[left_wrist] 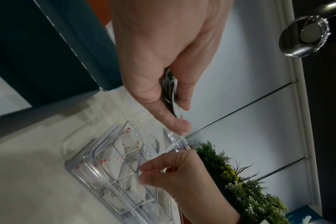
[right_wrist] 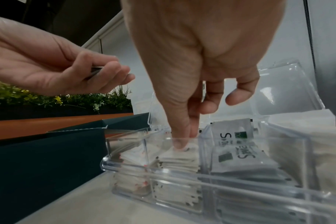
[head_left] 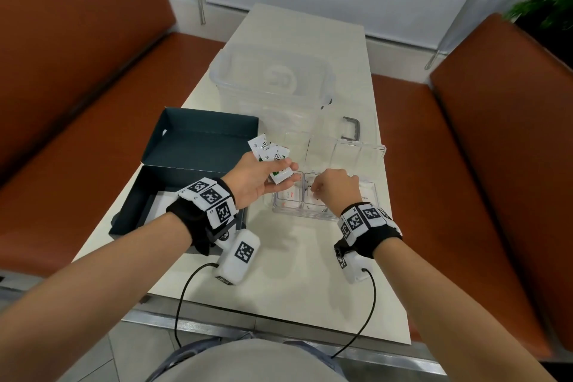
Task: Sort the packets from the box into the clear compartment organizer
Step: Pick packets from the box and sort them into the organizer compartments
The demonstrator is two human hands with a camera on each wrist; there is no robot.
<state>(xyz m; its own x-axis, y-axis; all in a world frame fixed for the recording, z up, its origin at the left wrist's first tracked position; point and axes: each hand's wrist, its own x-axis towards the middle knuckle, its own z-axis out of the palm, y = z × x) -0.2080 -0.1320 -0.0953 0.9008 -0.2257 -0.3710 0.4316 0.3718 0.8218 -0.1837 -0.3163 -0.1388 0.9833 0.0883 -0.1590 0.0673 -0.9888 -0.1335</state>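
Note:
My left hand (head_left: 285,174) hovers palm up between the dark box (head_left: 139,205) and the clear organizer (head_left: 297,214), gripping several white-and-green packets (head_left: 266,153) fanned out above its fingers. In the left wrist view the left hand (left_wrist: 180,115) pinches those held packets (left_wrist: 171,91) between thumb and fingers. My right hand (head_left: 316,192) reaches down into the organizer (right_wrist: 163,171). The right hand (right_wrist: 182,142) has thumb and forefinger pinching the top white packet (right_wrist: 182,151) of a stack in a middle compartment. Green-logo packets (right_wrist: 232,136) fill the compartment to its right.
The organizer's clear lid (head_left: 350,155) stands open behind it. A large clear lidded bin (head_left: 273,77) sits farther back on the white table (head_left: 279,273). Orange bench seats (head_left: 465,164) flank the table. A planter of greenery (right_wrist: 58,98) stands beyond the box.

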